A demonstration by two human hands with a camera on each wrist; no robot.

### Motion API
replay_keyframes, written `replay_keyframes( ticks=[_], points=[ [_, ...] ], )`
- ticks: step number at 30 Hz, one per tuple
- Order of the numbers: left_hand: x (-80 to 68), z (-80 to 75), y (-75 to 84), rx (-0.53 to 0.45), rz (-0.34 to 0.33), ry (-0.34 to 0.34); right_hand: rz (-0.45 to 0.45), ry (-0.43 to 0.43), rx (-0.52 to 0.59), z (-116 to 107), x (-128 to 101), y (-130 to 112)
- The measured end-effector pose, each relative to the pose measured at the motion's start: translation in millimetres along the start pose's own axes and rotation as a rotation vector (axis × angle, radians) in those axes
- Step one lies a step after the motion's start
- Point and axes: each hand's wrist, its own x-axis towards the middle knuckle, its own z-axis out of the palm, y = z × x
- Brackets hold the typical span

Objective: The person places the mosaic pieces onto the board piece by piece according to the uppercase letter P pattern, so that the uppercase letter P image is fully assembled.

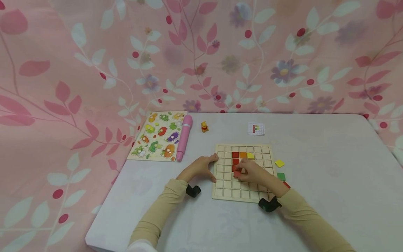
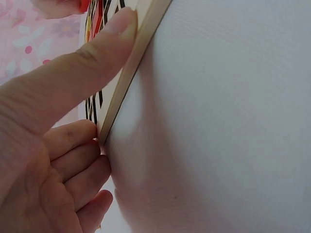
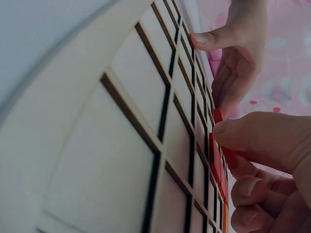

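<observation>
Now right hand [image 1: 252,172] pinches one red tile [image 1: 237,173]; left hand [image 1: 201,168] steadies grid board [image 1: 226,190].

1. We see a pink curtain [image 1: 201,52] printed with leaves, flowers and berries filling the whole background.
2. We see a white table [image 1: 330,182] whose far edge meets it.
3. Light is soft, even.

Grid board [image 1: 242,173] near the middle of the table [image 1: 330,182], toward the front edge. Left hand [image 1: 201,168] against the board's left edge, right hand [image 1: 252,172] over its centre with a tile [image 1: 237,173]. Two loose tiles [image 1: 279,163] just right of the board. Card [image 1: 256,128] behind it. Peg puzzle [image 1: 158,136] at the back left corner, pen [image 1: 184,138] along its right side, small figure [image 1: 204,126] right of that.
</observation>
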Motion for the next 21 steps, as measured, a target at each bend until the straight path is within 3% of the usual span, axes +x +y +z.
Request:
replay_keyframes(
  ticks=[8, 21],
  points=[
    [-0.5, 1.2, -1.7, -0.001, 0.015, 0.007, 0.093, -0.072, 0.025, 5.1, 0.3, -3.1],
    [-1.7, -0.2, 0.5, -0.019, 0.018, 0.009, 0.115, -0.107, 0.055, 5.1, 1.1, -6.2]
  ],
)
